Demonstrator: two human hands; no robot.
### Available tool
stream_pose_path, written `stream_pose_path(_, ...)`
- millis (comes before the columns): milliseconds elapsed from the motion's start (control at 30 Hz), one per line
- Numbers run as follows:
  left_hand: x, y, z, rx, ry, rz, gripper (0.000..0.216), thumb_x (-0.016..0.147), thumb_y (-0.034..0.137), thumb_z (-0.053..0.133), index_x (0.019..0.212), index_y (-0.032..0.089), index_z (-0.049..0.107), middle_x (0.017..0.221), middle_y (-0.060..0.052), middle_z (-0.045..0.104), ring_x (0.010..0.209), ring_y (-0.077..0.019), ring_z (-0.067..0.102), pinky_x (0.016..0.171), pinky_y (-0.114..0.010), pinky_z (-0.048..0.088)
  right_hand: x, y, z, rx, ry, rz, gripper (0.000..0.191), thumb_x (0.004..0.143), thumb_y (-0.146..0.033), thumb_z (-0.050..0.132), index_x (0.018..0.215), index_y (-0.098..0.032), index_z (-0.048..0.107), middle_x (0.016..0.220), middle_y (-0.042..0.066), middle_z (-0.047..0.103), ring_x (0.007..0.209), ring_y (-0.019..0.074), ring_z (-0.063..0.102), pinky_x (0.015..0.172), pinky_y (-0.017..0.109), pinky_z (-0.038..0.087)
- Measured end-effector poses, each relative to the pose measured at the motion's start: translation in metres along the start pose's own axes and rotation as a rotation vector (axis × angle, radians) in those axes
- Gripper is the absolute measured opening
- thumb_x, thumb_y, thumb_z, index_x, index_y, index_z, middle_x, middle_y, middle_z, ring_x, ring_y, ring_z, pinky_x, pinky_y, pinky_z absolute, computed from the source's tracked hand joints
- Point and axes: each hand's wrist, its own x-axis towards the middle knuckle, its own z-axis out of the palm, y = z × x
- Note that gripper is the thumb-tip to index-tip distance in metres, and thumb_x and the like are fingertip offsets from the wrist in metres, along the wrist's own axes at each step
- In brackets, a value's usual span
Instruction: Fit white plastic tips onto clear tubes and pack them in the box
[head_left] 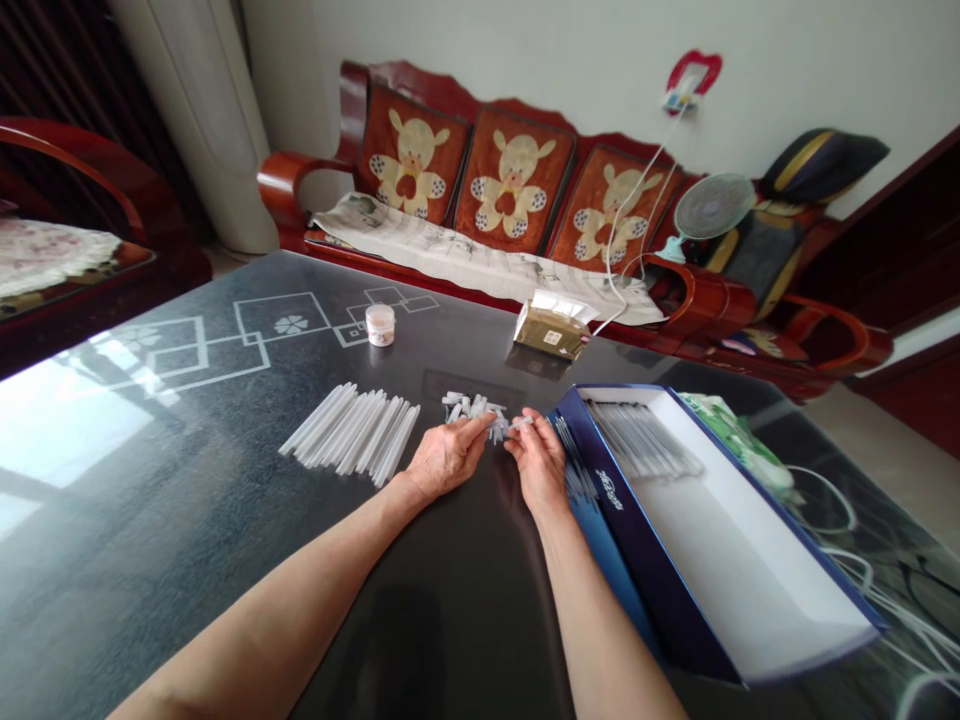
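Risks of rolling and scattering

Translucent tubes (352, 432) lie side by side on the smooth worktop (202, 500); a brush from the left forearm could roll them. The left hand (448, 460) bends its fingers over loosely heaped white pieces (472, 406), which a nudge might scatter; whether it grips one, I cannot tell. The right hand (540, 468) pinches a short piece (520, 424), liable to slip from so slight a hold. Just beside, a box (750, 575) could be knocked, jumbling its row of tubes (643, 442).

Look, little whitish pieces (474, 406), loosely heaped!
Just left of the blue box (649, 560); pale tubes (352, 435) lie farther left.
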Motion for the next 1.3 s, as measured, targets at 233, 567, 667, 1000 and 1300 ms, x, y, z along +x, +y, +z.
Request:
stream_pose_path(233,-0.0008,0.0022,-0.0015,0.075,-0.07,0.006,0.037,0.095,0.028,0.042,0.129,0.021,0.056,0.097,-0.007,0.072,0.083,-0.018,0.07,0.074,-0.026,0.055,-0.0013,-0.001,0.004,0.055,-0.03,0.026,0.039,0.07,-0.04,0.074,0.101,-0.021,0.061,0.092,0.003,0.069,0.075,0.014,0.066,0.063,0.027,0.054)
stream_pose_path(567,0.0024,0.0035,-0.0059,0.078,-0.119,-0.014,0.025,0.095,0.028,0.043,0.107,0.02,0.063,0.089,-0.005,0.071,0.078,-0.0177,0.068,0.069,-0.025,0.051,-0.0045,0.0073,0.0022,-0.098,-0.145,-0.063,0.035,0.077,-0.042,0.068,0.105,-0.02,0.063,0.098,0.004,0.071,0.083,0.0161,0.066,0.067,0.026,0.053)
stream_pose_path(667,0.0039,0.0029,-0.0068,0.083,-0.149,-0.019,0.023,0.094,0.029,0.043,0.092,0.019,0.063,0.081,-0.005,0.069,0.073,-0.0169,0.067,0.066,-0.025,0.049,-0.0053,0.0064,0.0022,-0.103,-0.146,-0.062,0.034,0.078,-0.042,0.067,0.104,-0.02,0.063,0.103,0.006,0.072,0.084,0.0171,0.067,0.066,0.027,0.052)
stream_pose_path(1000,0.0034,0.0045,-0.0056,0.177,-0.2,-0.041,0.032,0.098,0.034,0.037,0.085,0.017,0.061,0.08,-0.005,0.067,0.074,-0.0165,0.066,0.066,-0.025,0.048,-0.0061,0.0042,0.0043,-0.07,-0.104,0.005,0.035,0.07,-0.04,0.076,0.095,-0.019,0.066,0.086,0.003,0.074,0.069,0.0145,0.067,0.067,0.028,0.055)
stream_pose_path(1300,-0.0005,0.0051,-0.0051,0.308,-0.246,-0.051,0.034,0.099,0.034,0.033,0.092,0.017,0.062,0.086,-0.006,0.067,0.075,-0.0167,0.065,0.064,-0.025,0.047,-0.0092,-0.0018,0.0082,-0.036,-0.08,0.098,0.037,0.062,-0.039,0.081,0.089,-0.017,0.068,0.077,0.001,0.073,0.063,0.0127,0.066,0.063,0.026,0.057)
